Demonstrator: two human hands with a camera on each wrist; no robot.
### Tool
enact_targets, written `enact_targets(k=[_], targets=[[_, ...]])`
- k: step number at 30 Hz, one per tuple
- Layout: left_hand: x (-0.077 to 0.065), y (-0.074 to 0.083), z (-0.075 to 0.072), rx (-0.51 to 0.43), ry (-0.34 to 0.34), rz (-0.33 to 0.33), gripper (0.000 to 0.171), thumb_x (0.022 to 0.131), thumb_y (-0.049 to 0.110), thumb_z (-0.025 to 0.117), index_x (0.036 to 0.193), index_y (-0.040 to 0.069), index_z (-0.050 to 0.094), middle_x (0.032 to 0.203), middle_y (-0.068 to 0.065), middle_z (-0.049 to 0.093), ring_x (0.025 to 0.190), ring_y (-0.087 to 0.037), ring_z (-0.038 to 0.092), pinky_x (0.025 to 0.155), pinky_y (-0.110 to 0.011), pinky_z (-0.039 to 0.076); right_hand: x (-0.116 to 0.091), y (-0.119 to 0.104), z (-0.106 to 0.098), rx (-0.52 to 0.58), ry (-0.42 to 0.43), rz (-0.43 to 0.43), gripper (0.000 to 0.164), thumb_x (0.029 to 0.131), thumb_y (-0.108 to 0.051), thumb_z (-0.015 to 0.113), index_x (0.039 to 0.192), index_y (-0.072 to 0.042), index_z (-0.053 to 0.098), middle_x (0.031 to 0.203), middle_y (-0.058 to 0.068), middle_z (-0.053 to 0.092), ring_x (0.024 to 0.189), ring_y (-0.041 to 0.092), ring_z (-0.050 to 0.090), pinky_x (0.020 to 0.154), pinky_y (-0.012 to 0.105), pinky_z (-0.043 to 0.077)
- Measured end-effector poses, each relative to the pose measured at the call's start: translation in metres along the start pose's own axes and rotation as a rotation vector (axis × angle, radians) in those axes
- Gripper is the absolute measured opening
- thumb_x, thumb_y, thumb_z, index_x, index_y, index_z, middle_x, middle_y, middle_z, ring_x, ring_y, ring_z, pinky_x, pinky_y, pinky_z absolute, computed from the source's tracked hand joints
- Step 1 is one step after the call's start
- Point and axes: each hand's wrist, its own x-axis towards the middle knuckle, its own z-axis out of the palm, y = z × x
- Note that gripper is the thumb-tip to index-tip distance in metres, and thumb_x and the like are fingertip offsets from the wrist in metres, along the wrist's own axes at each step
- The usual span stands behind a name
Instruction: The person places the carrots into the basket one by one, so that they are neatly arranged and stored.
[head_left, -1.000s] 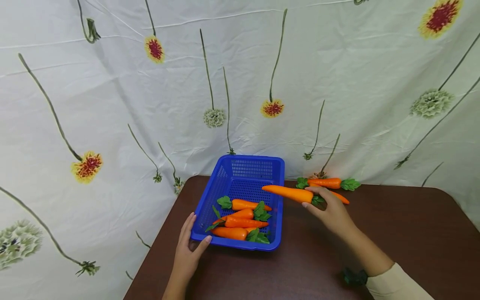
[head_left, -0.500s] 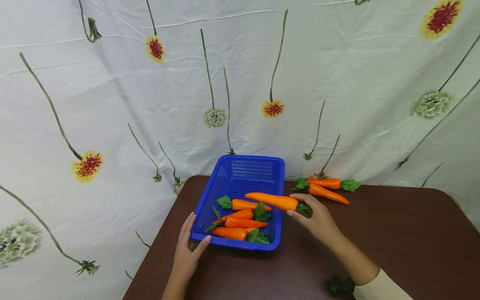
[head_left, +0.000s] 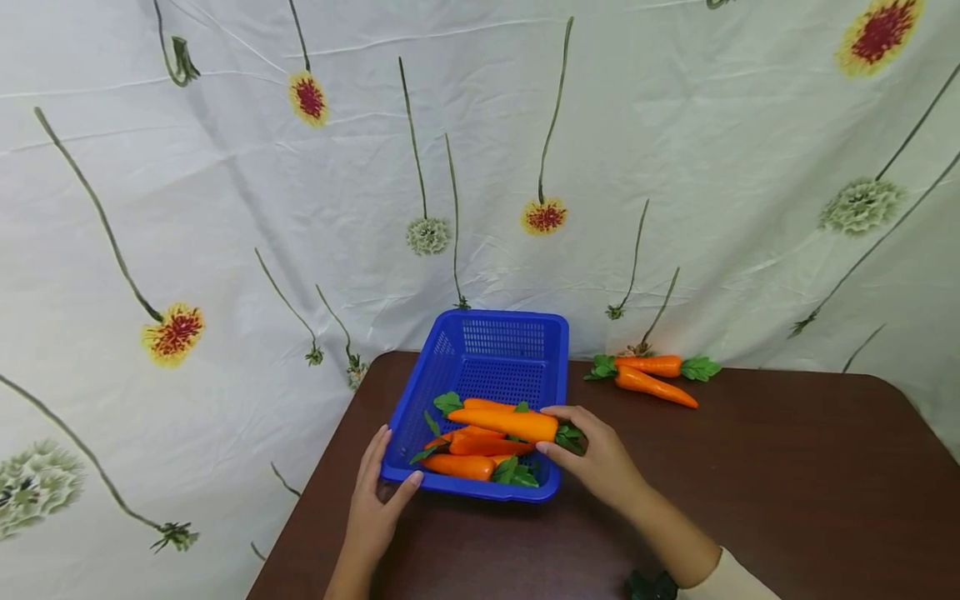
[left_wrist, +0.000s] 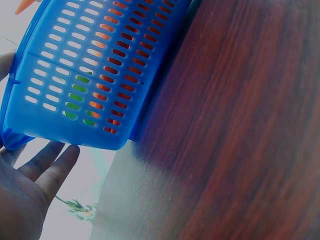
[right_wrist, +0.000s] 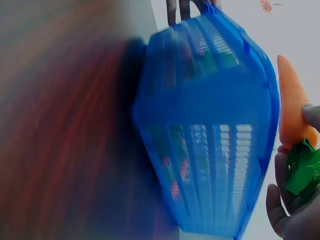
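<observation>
My right hand (head_left: 600, 458) pinches an orange carrot (head_left: 504, 422) near its green top (right_wrist: 303, 167), between thumb and fingers. The carrot lies sideways over the right part of a blue plastic basket (head_left: 562, 367), its tip pointing left. Below it, several carrots (head_left: 461, 467) with green leaves lie in the basket's near half. Whether the held carrot touches them, I cannot tell. My left hand (head_left: 375, 500) rests on the basket's near left corner, fingers along the left side and thumb on the front rim. In the left wrist view, straight fingers (left_wrist: 55, 167) touch the basket's outer wall.
Two more carrots, one (head_left: 648, 366) behind the other (head_left: 656, 388), lie on the dark brown table (head_left: 810, 467) right of the basket. A white flowered cloth (head_left: 480, 150) hangs behind. Something dark (head_left: 651, 586) is by my right wrist.
My right hand has carried the carrot left and toward me, from beyond the basket's right rim to over the carrots inside. The left hand and basket have stayed put.
</observation>
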Motion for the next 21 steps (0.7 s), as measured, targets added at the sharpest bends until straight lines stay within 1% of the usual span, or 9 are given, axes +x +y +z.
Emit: enact_targets(k=[3, 4, 8, 11, 15, 18, 21], targets=[[0.0, 0.001, 0.0, -0.002, -0.002, -0.002, 0.078, 0.092, 0.018, 0.075, 0.157, 0.032, 0.034, 0.168, 0.009, 0.021, 0.144, -0.019, 0.038, 0.099, -0.003, 0.038, -0.001, -0.005, 0.008, -0.007, -0.026, -0.009, 0.043, 0.088, -0.035, 0.078, 0.128, -0.026, 0.066, 0.119, -0.007, 0.068, 0.101, 0.01, 0.062, 0.087, 0.03, 0.056], [0.0, 0.0, 0.0, -0.003, -0.002, -0.002, 0.078, 0.092, 0.018, 0.075, 0.157, 0.032, 0.034, 0.168, 0.009, 0.021, 0.144, -0.02, 0.038, 0.098, -0.003, 0.038, -0.001, -0.006, 0.01, -0.016, -0.029, -0.013, 0.043, 0.088, -0.035, 0.078, 0.128, -0.026, 0.066, 0.119, -0.008, 0.068, 0.104, 0.01, 0.062, 0.09, 0.031, 0.055], [-0.001, 0.001, 0.0, 0.007, -0.003, -0.006, 0.078, 0.092, 0.019, 0.075, 0.158, 0.032, 0.033, 0.168, 0.007, 0.021, 0.144, -0.022, 0.038, 0.097, -0.003, 0.038, 0.0, -0.012, 0.019, -0.047, -0.027, -0.024, 0.042, 0.088, -0.036, 0.079, 0.127, -0.027, 0.067, 0.123, -0.01, 0.069, 0.12, 0.016, 0.063, 0.102, 0.045, 0.052], [-0.001, 0.002, 0.0, 0.011, -0.001, -0.005, 0.078, 0.092, 0.019, 0.075, 0.158, 0.032, 0.034, 0.168, 0.006, 0.021, 0.143, -0.022, 0.039, 0.097, -0.003, 0.038, 0.002, -0.015, 0.024, -0.065, -0.024, -0.034, 0.041, 0.088, -0.036, 0.079, 0.126, -0.026, 0.068, 0.126, -0.009, 0.069, 0.127, 0.022, 0.061, 0.106, 0.054, 0.046], [-0.001, 0.002, 0.001, 0.014, 0.001, -0.001, 0.078, 0.092, 0.018, 0.074, 0.158, 0.032, 0.034, 0.168, 0.007, 0.021, 0.143, -0.022, 0.039, 0.097, -0.003, 0.038, 0.005, -0.018, 0.028, -0.056, -0.019, -0.017, 0.041, 0.088, -0.036, 0.079, 0.126, -0.027, 0.067, 0.126, -0.008, 0.07, 0.125, 0.023, 0.061, 0.105, 0.056, 0.044], [-0.001, 0.002, 0.001, 0.016, 0.0, 0.004, 0.078, 0.093, 0.019, 0.074, 0.158, 0.031, 0.034, 0.168, 0.007, 0.021, 0.143, -0.022, 0.04, 0.097, -0.003, 0.038, 0.007, -0.019, 0.03, -0.037, -0.009, 0.019, 0.041, 0.087, -0.035, 0.079, 0.125, -0.029, 0.067, 0.125, -0.008, 0.069, 0.121, 0.022, 0.062, 0.104, 0.054, 0.046], [-0.001, 0.001, 0.0, 0.024, 0.0, 0.008, 0.078, 0.093, 0.019, 0.074, 0.158, 0.032, 0.034, 0.168, 0.008, 0.021, 0.143, -0.022, 0.039, 0.098, -0.003, 0.037, 0.01, -0.02, 0.034, -0.036, 0.006, 0.053, 0.042, 0.087, -0.036, 0.079, 0.127, -0.03, 0.067, 0.127, -0.007, 0.069, 0.122, 0.022, 0.061, 0.103, 0.054, 0.047]])
